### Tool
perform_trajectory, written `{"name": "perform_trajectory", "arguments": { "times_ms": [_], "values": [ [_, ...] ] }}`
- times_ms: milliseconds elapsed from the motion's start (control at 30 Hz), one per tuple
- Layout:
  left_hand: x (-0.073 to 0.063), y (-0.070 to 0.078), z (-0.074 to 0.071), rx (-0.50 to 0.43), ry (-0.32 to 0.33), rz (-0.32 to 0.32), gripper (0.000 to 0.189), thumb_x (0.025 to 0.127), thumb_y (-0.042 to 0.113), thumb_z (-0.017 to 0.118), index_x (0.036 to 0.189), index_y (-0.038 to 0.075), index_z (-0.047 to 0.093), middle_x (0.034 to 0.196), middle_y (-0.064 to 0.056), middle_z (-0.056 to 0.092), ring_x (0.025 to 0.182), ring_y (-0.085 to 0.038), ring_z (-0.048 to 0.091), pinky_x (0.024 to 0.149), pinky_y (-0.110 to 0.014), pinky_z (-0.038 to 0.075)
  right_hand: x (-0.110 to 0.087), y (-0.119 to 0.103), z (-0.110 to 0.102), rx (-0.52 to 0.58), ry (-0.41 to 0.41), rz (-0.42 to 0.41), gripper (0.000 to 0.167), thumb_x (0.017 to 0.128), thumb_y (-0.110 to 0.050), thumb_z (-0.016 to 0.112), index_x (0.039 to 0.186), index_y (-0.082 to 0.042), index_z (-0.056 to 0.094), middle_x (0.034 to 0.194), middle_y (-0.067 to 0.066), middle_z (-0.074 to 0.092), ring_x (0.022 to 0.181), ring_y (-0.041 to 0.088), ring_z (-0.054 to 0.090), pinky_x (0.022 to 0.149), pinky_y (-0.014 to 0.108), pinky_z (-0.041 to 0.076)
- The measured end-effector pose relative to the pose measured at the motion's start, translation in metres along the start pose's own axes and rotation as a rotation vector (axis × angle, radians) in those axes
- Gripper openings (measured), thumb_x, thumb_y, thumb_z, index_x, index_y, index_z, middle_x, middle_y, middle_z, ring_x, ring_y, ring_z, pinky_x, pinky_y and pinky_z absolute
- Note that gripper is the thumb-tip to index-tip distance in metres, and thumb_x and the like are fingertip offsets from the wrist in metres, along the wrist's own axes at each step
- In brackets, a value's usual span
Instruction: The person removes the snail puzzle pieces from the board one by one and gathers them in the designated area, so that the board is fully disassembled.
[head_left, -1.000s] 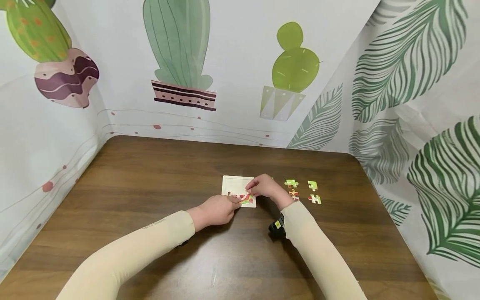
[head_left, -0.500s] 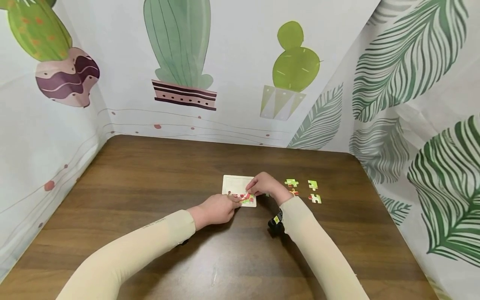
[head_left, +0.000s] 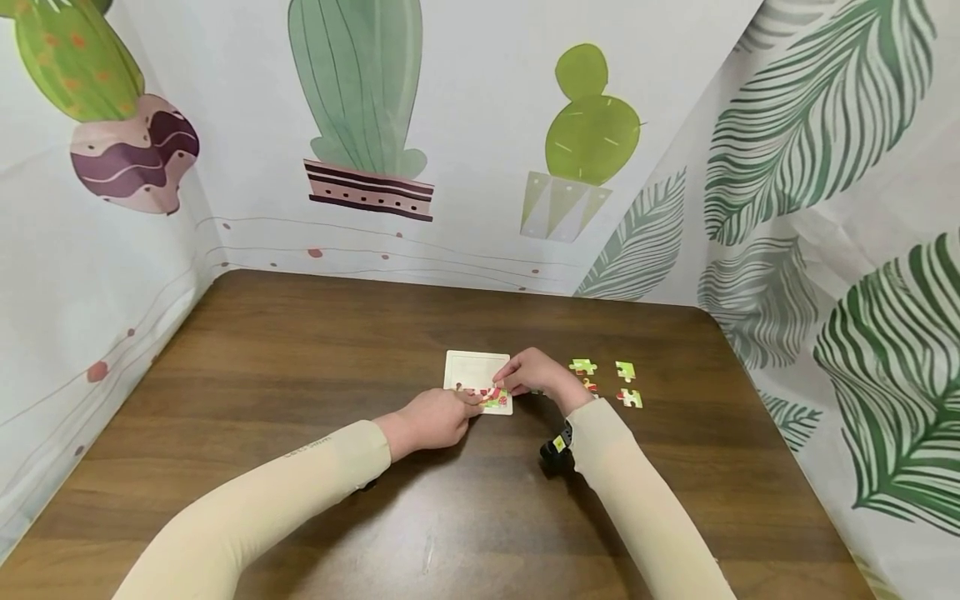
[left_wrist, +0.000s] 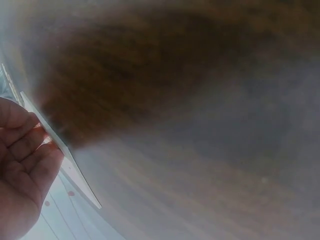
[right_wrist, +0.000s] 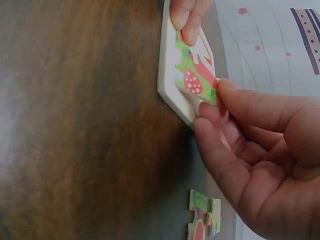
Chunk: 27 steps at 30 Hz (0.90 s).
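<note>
A shallow white puzzle tray [head_left: 477, 365] lies on the table, its near part filled with red and green jigsaw pieces and its far part bare. My left hand [head_left: 438, 418] rests at its near edge, fingertips pressing on the pieces. From the right side, my right hand [head_left: 534, 372] reaches over the tray's edge. In the right wrist view, its thumb and fingers pinch a corner of a jigsaw puzzle piece [right_wrist: 195, 82] with a red spotted shape. That piece sits tilted, its near edge raised from the tray. The left wrist view shows left fingers [left_wrist: 32, 150] against the tray's edge.
Several loose jigsaw pieces lie right of the tray, among them a green one [head_left: 582, 366], a corner piece [head_left: 625, 371] and a red and white one [head_left: 630, 398]. Some are partly behind the right hand. A patterned wall [head_left: 480, 258] borders the brown table [head_left: 330, 333].
My right hand shifts only slightly at the tray's right edge, its wrist moving a little to the right. The left hand and the tray stay in place.
</note>
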<state>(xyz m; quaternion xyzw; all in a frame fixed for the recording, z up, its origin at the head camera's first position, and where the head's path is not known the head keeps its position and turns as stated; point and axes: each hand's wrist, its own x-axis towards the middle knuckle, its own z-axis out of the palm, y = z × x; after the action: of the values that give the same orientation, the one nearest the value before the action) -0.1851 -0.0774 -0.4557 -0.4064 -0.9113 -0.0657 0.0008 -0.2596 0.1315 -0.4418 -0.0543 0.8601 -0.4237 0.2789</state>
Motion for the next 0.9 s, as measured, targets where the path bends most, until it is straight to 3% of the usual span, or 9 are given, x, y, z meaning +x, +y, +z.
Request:
{"name": "perform_trajectory", "arguments": {
  "times_ms": [167,300,467,700,900],
  "values": [
    [-0.0010,-0.0006,0.0008,0.005,0.002,-0.003,0.032,0.093,0.008,0.059,0.120,0.010,0.076,0.133,-0.005,0.072,0.115,-0.023,0.073,0.090,-0.039,0.061,-0.0006,0.0013,0.0024,-0.002,0.023,-0.003,0.020,0.094,-0.006,0.070,0.108,0.007,0.076,0.094,0.008,0.076,0.072,0.007,0.063,0.075,0.025,0.061],
    [-0.0008,-0.0006,0.0008,0.014,-0.017,-0.018,0.033,0.095,0.010,0.057,0.123,0.009,0.075,0.133,-0.006,0.072,0.117,-0.023,0.072,0.093,-0.038,0.061,-0.0016,-0.0001,0.0036,-0.010,0.035,0.006,0.020,0.095,-0.007,0.070,0.108,0.007,0.076,0.099,0.012,0.076,0.074,0.008,0.062,0.077,0.027,0.062],
    [-0.0005,-0.0005,0.0006,0.004,-0.032,-0.024,0.035,0.096,0.010,0.057,0.127,0.008,0.073,0.135,-0.007,0.071,0.124,-0.025,0.069,0.099,-0.039,0.058,-0.0008,-0.0008,0.0044,-0.027,0.031,0.000,0.019,0.095,-0.006,0.069,0.107,0.007,0.076,0.093,0.009,0.074,0.073,0.009,0.060,0.074,0.025,0.061],
    [0.0005,-0.0014,0.0009,-0.003,-0.007,-0.003,0.032,0.094,0.008,0.058,0.120,0.010,0.076,0.133,-0.005,0.072,0.116,-0.023,0.072,0.090,-0.039,0.061,0.0024,0.0006,0.0047,-0.039,0.031,-0.008,0.018,0.094,-0.004,0.070,0.106,0.008,0.075,0.087,0.005,0.072,0.071,0.007,0.060,0.072,0.023,0.060],
    [0.0001,-0.0008,0.0000,-0.021,-0.014,-0.010,0.034,0.093,0.007,0.057,0.122,0.010,0.075,0.135,-0.006,0.071,0.120,-0.024,0.071,0.092,-0.040,0.061,0.0039,0.0018,0.0047,-0.048,0.029,-0.010,0.018,0.095,-0.004,0.069,0.106,0.008,0.075,0.089,0.006,0.072,0.072,0.008,0.060,0.073,0.024,0.061]
  ]
}}
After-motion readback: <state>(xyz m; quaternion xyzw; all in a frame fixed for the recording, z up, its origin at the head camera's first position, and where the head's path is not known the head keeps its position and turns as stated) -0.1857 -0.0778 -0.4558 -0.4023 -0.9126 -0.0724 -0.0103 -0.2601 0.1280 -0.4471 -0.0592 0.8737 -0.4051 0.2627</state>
